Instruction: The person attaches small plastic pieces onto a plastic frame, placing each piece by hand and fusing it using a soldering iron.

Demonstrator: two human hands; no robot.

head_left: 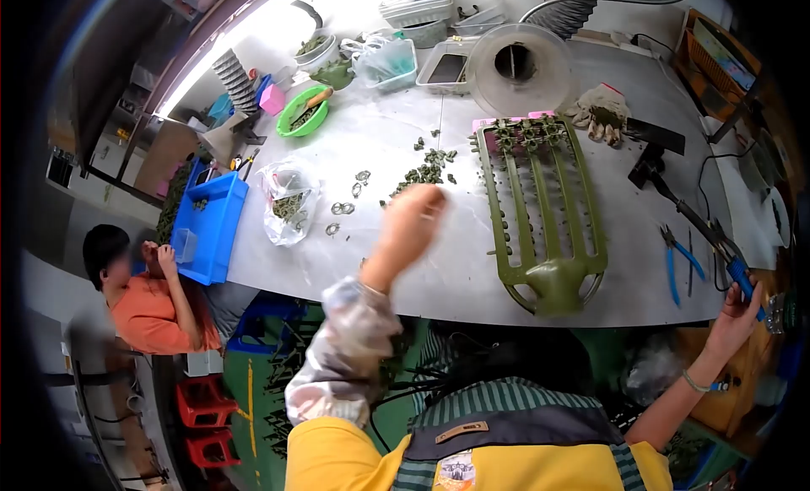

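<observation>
My left hand (pixel 412 231) is over the table just in front of a loose pile of small dark green pieces (pixel 426 169). Its fingers are curled together and slightly blurred; whatever they may hold is hidden. At the far right, my right hand (pixel 737 321) is wrapped around the blue handle of a soldering-iron-like tool (pixel 742 282). Between the hands lies a green frame (pixel 564 290) with several long bars. Small green pieces line the bars, and flower-like clusters (pixel 530 135) sit at its far end, on something pink.
Blue-handled pliers (pixel 680 263) lie right of the frame, near a black stand (pixel 654 153). Gloves (pixel 601 111) and a clear round hood (pixel 521 69) are behind. Leftward are a plastic bag (pixel 288 206), a green bowl (pixel 302 113) and a blue tray (pixel 221 229). A person in orange (pixel 156 314) sits left.
</observation>
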